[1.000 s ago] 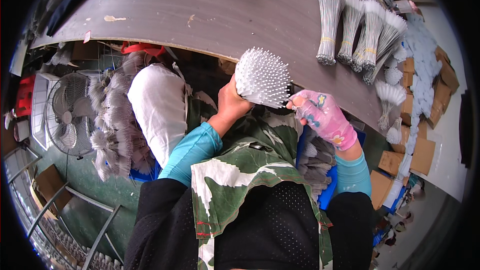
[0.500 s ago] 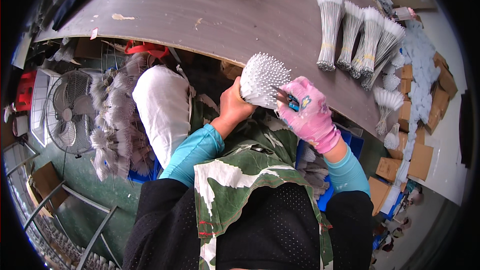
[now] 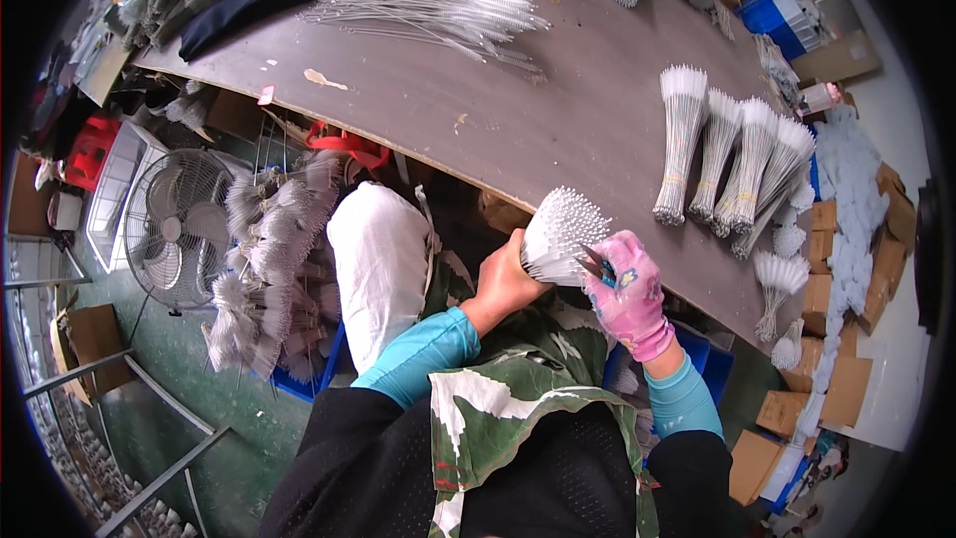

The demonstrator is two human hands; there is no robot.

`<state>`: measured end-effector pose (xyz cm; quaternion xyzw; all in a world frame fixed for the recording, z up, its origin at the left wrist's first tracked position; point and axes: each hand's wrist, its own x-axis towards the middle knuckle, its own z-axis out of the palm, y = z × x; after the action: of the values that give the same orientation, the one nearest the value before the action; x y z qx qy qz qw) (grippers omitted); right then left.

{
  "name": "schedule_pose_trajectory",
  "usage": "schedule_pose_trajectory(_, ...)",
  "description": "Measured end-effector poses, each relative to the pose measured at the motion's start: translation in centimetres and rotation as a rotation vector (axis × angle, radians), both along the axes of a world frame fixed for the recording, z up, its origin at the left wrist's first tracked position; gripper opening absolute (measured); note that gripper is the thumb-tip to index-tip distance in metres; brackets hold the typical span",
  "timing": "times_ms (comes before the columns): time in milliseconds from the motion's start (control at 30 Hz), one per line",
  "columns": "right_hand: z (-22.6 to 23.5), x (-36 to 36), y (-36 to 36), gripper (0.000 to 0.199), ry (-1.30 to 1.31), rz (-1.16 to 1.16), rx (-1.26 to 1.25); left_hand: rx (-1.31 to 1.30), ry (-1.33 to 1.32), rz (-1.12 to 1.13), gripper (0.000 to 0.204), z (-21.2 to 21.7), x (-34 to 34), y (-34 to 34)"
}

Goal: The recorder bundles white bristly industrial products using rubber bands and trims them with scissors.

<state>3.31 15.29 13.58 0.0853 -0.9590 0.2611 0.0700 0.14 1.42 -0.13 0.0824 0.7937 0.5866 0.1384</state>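
Observation:
My bare left hand (image 3: 505, 281) is wrapped round a thick bundle of thin white-tipped brushes (image 3: 564, 231). Their packed tips face up in a dome above the fist, near the table's front edge. My right hand (image 3: 632, 301), in a pink flowered glove, is closed on a small pointed hand tool (image 3: 596, 261). The dark tips of that tool are at the right side of the bundle; the glove hides most of its handle, so I cannot tell its exact kind.
Tied brush bundles (image 3: 683, 149) lie on the brown table (image 3: 398, 105) at right, with loose brushes (image 3: 438, 10) farther back. Under the left side stand a fan (image 3: 174, 229) and hanging brush bunches (image 3: 269, 249). Cardboard boxes (image 3: 846, 389) stand at far right.
The whole view has shifted, so the table and hands appear lower and farther right, and more of the table's back shows. Both hands keep their grips, with the tool still by the bundle.

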Motion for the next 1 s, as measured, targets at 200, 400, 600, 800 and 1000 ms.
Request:
schedule_pose_trajectory(200,5.4,-1.2,4.8,0.014,0.442,-0.407,-0.434,0.03,-0.029,-0.01,0.054,-0.4,-0.6,-0.8)
schedule_pose_trajectory(400,15.3,0.1,20.9,0.015,0.353,-0.444,-0.949,0.1,-0.011,-0.025,0.053,-1.1,-0.6,-0.7)
schedule_pose_trajectory(600,9.9,-13.5,5.2,0.017,0.333,-0.519,-1.131,0.418,-0.12,0.017,0.054,-2.7,0.4,-0.9)
schedule_pose_trajectory(800,3.9,-26.0,-1.3,0.017,-0.176,-0.388,-1.277,0.547,-0.054,0.004,0.048,-2.9,-0.6,-0.6)
schedule_pose_trajectory(1000,2.2,-22.8,-1.7,0.01,-0.187,-0.329,-1.059,0.435,-0.064,0.058,0.046,-1.9,-1.9,-1.3)
